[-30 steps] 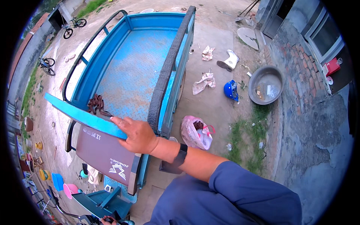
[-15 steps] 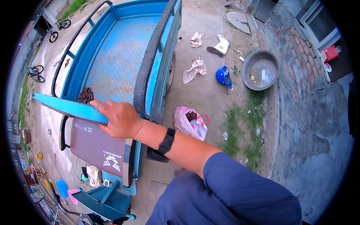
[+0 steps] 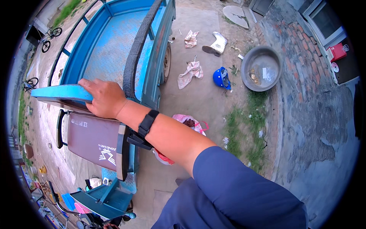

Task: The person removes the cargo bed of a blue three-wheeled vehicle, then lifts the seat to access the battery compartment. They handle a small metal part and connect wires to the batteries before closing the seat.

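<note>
My right hand [image 3: 103,97] is closed over the near end of a long blue panel [image 3: 61,92] at the front of a blue cargo tricycle's bed [image 3: 105,53]. Its fingers lie over the panel's top edge, and a black band circles the wrist. A brown underside shows beneath the panel. Just below is a brown seat backrest [image 3: 93,139] with white markings. At the bottom edge, beside the tricycle's handlebar, a small part of my left hand [image 3: 110,226] shows; its fingers are mostly cut off.
A black-wrapped rail [image 3: 142,42] runs along the bed's right side. On the ground lie a patterned bag [image 3: 187,121], cloths [image 3: 190,72], a blue helmet [image 3: 222,78], a white boot [image 3: 217,44] and a grey basin [image 3: 262,68]. A brick wall [image 3: 301,57] bounds the right.
The panel has tilted, showing more of its underside, with my right hand still on it. The view has shifted. Brown crumpled things on the bed are now out of sight. Red material appears under my forearm.
</note>
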Available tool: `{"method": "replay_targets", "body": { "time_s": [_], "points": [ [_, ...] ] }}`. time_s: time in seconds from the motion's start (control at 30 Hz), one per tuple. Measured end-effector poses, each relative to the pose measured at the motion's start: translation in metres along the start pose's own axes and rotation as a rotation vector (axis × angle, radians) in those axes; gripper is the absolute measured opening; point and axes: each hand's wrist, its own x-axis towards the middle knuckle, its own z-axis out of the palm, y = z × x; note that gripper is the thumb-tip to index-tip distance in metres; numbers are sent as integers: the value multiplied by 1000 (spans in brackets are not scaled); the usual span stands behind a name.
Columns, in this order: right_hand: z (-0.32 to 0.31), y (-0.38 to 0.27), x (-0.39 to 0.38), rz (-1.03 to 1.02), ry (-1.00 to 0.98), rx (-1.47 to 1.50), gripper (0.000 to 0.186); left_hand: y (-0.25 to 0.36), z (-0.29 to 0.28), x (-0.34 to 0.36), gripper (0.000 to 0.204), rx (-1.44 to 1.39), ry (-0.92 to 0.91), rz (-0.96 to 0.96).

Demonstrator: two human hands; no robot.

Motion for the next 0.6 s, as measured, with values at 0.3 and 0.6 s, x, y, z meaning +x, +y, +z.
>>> {"method": "replay_targets", "body": {
  "time_s": [0.3, 0.6],
  "points": [
    [-8, 91, 75, 28, 10, -4, 49, 14, 139, 25, 26, 301, -166, 217],
    [-32, 195, 155, 83, -84, -123, 53, 22, 263, 82, 17, -127, 45, 6]
  ]
}}
